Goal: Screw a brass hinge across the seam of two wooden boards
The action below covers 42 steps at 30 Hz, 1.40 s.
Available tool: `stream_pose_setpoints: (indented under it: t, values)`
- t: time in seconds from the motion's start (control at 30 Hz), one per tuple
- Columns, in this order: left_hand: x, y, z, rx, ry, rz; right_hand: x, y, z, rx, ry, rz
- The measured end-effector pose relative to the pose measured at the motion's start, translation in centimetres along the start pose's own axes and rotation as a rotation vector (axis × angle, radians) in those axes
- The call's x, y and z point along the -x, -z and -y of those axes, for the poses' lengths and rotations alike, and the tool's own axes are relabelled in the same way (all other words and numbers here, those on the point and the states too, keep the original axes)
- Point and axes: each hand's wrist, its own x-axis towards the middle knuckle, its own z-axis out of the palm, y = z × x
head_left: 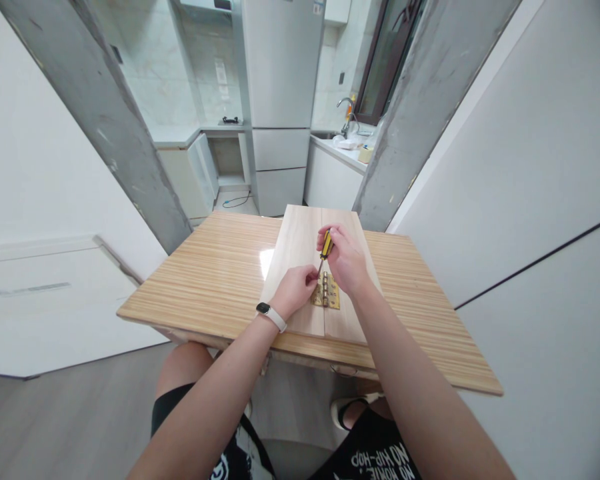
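Head view shows the right hand [347, 261] clenched round the yellow-and-black handle of a screwdriver [325, 248], its shaft slanting down from that grip to the brass hinge [326, 293]. The left hand [296, 288] is pinched shut at the tip of the shaft, just left of the hinge, steadying it (whether a screw sits between those fingertips is too small to tell). The hinge lies flat across the seam of two pale boards [300, 247], directly below the right grip and touching the left one. By the look of it the hinge is already placed and the screws are being seen to; how many are seated I cannot tell. The boards rest on a striped wooden table [210, 280].
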Motion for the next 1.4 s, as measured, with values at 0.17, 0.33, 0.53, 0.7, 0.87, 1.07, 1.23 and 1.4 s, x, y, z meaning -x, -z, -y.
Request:
stream_pose_setpoints:
  t: [0.17, 0.33, 0.53, 0.7, 0.87, 1.07, 1.23, 1.4]
  values:
    - [0.0, 0.1, -0.2, -0.020, 0.015, -0.001, 0.1, 0.2, -0.5, 0.016, 0.066, -0.017]
    - [0.1, 0.2, -0.4, -0.029, 0.014, -0.003, 0.1, 0.0, -0.1, 0.021, 0.087, -0.059]
    - [0.0, 0.0, -0.5, -0.022, 0.015, -0.001, 0.0, 0.1, 0.5, 0.079, 0.043, -0.090]
    - [0.0, -0.2, -0.2, -0.038, 0.032, -0.004, 0.2, 0.3, 0.3, 0.130, 0.055, 0.002]
    - [0.0, -0.1, -0.3, -0.043, 0.020, 0.001, 0.2, 0.2, 0.5, 0.025, -0.003, 0.095]
    - [0.0, 0.1, -0.5, -0.052, 0.017, 0.007, 0.0, 0.2, 0.6, 0.049, -0.018, 0.111]
    - [0.0, 0.1, -0.5, -0.045, 0.027, 0.013, -0.1, 0.4, 0.4, 0.086, -0.003, 0.078]
    - [0.1, 0.1, -0.4, -0.047, 0.031, 0.015, 0.1, -0.1, 0.5, 0.076, -0.026, 0.039]
